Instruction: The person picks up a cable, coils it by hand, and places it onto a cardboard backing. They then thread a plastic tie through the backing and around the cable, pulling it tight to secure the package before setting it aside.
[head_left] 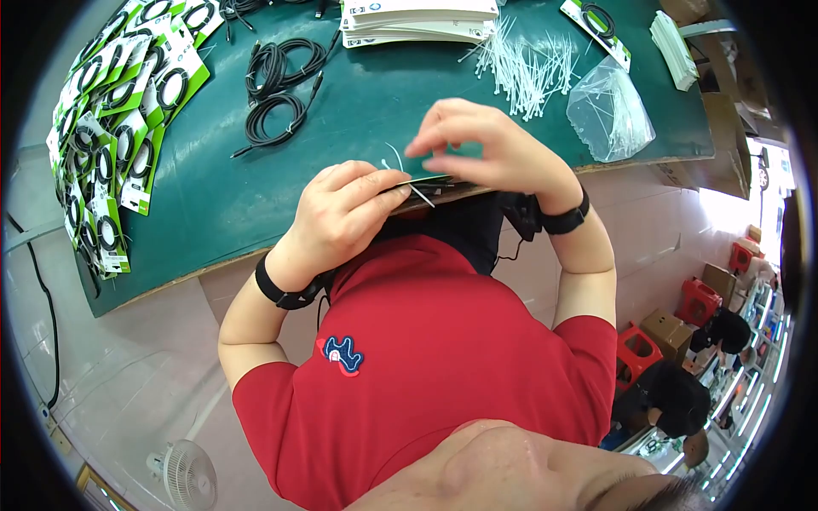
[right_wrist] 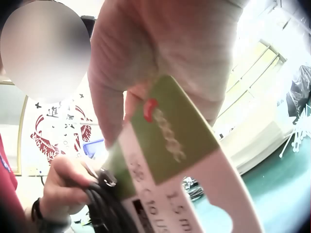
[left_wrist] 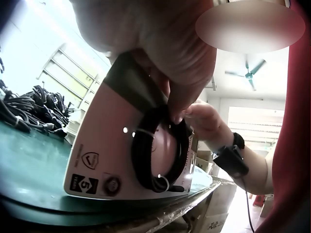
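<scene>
My left hand (head_left: 345, 209) grips a printed card and a black cable coil at the table's front edge. In the left wrist view the card (left_wrist: 107, 145) stands tilted, the coil (left_wrist: 141, 155) lies against its face, and thin ties cross the coil. A white tie (head_left: 422, 197) sticks out beside the left fingertips. My right hand (head_left: 490, 149) is just right of them, fingers extended and parted from the thumb, with nothing visibly held. The right wrist view shows the card's green top (right_wrist: 182, 131) before the right hand (right_wrist: 165, 48), whose fingertips are partly hidden.
Carded cables (head_left: 128, 102) cover the table's left side. Loose black coils (head_left: 277, 115), a stack of white cards (head_left: 417, 21), scattered white ties (head_left: 528, 68) and a clear bag of ties (head_left: 612, 115) lie beyond the hands. Cartons (head_left: 724, 145) stand at the right.
</scene>
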### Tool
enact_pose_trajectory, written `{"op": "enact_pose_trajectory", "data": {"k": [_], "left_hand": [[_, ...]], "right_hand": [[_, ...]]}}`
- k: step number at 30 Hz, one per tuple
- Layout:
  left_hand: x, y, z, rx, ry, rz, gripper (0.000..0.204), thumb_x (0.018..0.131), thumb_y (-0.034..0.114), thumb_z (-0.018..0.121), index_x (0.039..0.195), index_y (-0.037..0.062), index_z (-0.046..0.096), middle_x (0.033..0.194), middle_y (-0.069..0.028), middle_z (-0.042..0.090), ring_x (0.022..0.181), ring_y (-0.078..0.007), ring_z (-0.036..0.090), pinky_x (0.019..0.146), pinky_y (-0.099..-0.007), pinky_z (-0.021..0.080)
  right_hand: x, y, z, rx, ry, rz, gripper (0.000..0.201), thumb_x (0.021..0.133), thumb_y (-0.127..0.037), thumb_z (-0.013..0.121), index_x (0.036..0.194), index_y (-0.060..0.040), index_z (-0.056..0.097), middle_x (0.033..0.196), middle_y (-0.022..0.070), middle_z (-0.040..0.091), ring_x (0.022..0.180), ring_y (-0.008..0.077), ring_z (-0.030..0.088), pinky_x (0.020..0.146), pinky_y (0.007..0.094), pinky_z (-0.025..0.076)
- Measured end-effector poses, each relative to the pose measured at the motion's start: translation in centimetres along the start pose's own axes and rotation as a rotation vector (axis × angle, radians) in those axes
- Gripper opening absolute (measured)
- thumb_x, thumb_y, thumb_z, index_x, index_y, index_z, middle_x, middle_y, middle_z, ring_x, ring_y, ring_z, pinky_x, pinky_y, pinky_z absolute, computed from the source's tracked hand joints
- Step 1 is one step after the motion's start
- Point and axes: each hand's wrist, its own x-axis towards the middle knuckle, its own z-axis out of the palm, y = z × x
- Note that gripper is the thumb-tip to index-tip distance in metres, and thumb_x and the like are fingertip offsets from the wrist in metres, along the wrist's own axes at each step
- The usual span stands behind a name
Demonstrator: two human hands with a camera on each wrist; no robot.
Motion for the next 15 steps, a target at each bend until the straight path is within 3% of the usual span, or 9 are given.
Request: {"op": "enact_pose_trajectory", "data": {"k": [3,15], "left_hand": [[-0.1,-0.3,0.2,-0.005,0.014,-0.015,0.023,0.069,0.004,0.07,0.092,0.0055,0.068,0.099,-0.0047,0.067,0.081,-0.0219,0.062,0.067,-0.0327,0.05],[0.4,-0.9,0.3,-0.026,0.056,-0.063,0.02,0.071,0.004,0.07,0.091,0.0062,0.069,0.096,-0.0056,0.068,0.081,-0.0242,0.064,0.069,-0.0339,0.052]], "right_hand": [[-0.5,-1.5,0.3,-0.214,-0.001,-0.254,0.019,0.076,-0.003,0.07,0.095,-0.0062,0.068,0.083,0.0057,0.06,0.075,0.0212,0.057,0.064,0.0303,0.047],[-1.1,-1.8,1.6,-0.481,0.059,-0.355,0.022,0.068,-0.004,0.071,0.089,-0.0068,0.068,0.081,0.0039,0.059,0.071,0.0222,0.056,0.062,0.0316,0.047]]}}
